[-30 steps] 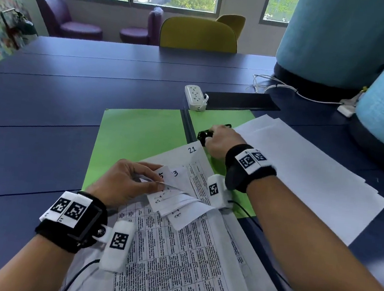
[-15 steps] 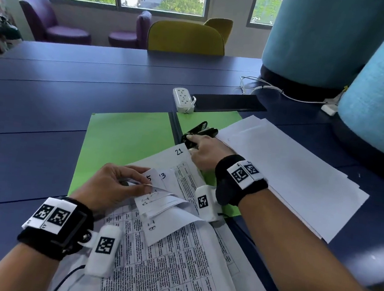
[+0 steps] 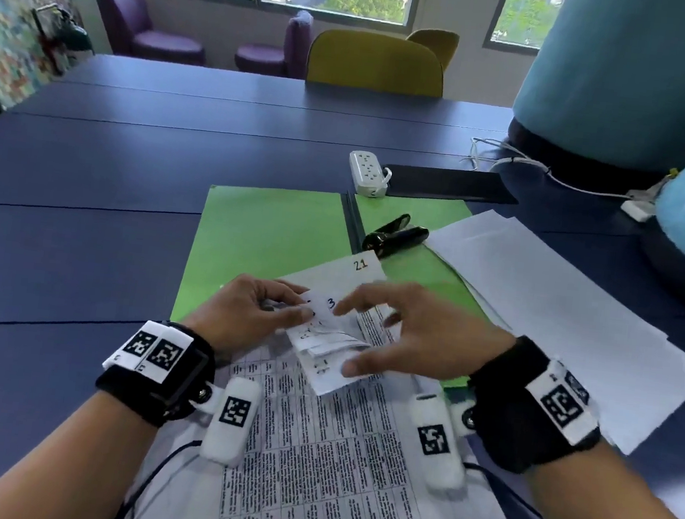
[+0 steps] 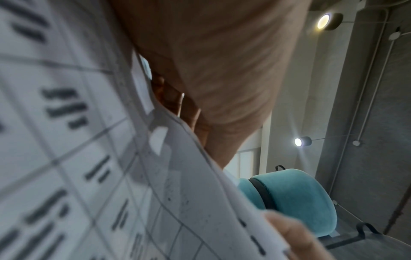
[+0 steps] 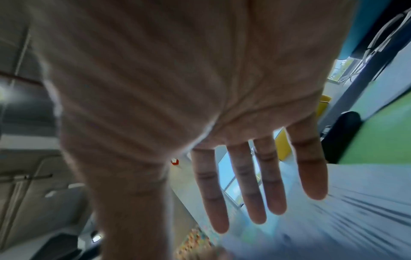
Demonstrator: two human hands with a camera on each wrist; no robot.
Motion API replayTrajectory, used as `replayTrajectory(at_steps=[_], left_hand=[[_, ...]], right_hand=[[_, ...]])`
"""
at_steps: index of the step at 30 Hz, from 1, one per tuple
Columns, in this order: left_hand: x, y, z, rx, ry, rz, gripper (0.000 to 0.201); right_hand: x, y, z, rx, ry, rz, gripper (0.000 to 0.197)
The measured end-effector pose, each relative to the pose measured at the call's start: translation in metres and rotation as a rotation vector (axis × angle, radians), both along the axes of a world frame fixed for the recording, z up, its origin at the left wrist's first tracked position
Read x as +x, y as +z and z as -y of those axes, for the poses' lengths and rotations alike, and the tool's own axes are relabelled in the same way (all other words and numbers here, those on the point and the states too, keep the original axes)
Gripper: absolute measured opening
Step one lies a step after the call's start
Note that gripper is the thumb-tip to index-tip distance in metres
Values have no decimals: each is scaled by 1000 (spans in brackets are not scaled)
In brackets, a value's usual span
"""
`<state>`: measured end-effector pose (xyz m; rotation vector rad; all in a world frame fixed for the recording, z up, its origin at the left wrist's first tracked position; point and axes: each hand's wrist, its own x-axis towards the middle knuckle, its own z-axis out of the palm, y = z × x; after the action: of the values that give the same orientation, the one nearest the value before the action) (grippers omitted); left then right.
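A stack of printed table sheets (image 3: 312, 446) lies before me on an open green folder (image 3: 270, 243). My left hand (image 3: 305, 312) pinches the lifted, numbered top corners of several sheets (image 3: 324, 333) between thumb and fingers. The print fills the left wrist view as sheets (image 4: 89, 158) under my palm. My right hand (image 3: 347, 338) hovers over the same corners with fingers spread and straight, its thumb on the lowest folded corner. The right wrist view shows those fingers (image 5: 255, 184) holding nothing. A black stapler (image 3: 394, 235) lies alone on the folder, beyond both hands.
Blank white sheets (image 3: 558, 324) are spread to the right. A white power strip (image 3: 364, 173) and a flat black pad (image 3: 446, 183) lie beyond the folder. Two large teal cushioned shapes (image 3: 626, 77) stand at the far right, with white cables (image 3: 524, 164) beside them.
My right hand let go of the black stapler, which stays on the folder, and came back toward me over the lifted corners. The left hand kept its pinch.
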<state>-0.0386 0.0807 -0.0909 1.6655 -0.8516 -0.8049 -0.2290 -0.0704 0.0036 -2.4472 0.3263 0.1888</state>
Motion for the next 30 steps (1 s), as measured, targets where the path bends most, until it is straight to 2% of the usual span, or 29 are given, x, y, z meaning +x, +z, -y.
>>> replayTrajectory(at_steps=[3,5,7,9,13,16,18,20,22,23,24,25,27,28,30], left_hand=[[-1,-1,0,2,4,3,9],[-1,-2,1,-1,6,-1,8],[0,-3,1,-3,11,8,8],[-1,-3,1,0,7,12,9],[0,-5,2,-11,16,-24,8],[1,-5,3,-29,12,23,7],[4,-5,2,-50,1,25,13],[6,-8,1,-75,-27,29,30],[6,-9,2,-102,-6,6,45],[5,-9,3,-121,21,-14,44],[4,-8,3,-132,39,-21,38],[4,-8,3,-127,44,-17,31],[4,-9,2,-98,32,7,17],[4,-8,0,-91,26,20,17],[7,-9,-1,-77,19,40,31]], right_hand=[[-13,-16,-6,106,-21,-146,75],[-19,-19,-5,177,-50,-154,86],[-21,-20,-3,149,-58,-133,89],[-20,-22,-2,143,-69,-86,73],[-13,-37,1,136,-81,76,20],[-7,-45,3,241,-139,212,4],[-4,-44,2,317,-135,236,21],[-2,-42,-2,357,-98,228,33],[-1,-44,-4,398,-94,231,56],[-1,-46,-4,411,-110,232,67],[0,-49,-3,413,-124,231,68],[0,-52,-3,408,-135,224,59],[-1,-55,-4,376,-144,207,28],[-1,-56,-4,354,-143,208,19],[-2,-58,-3,329,-143,216,16]])
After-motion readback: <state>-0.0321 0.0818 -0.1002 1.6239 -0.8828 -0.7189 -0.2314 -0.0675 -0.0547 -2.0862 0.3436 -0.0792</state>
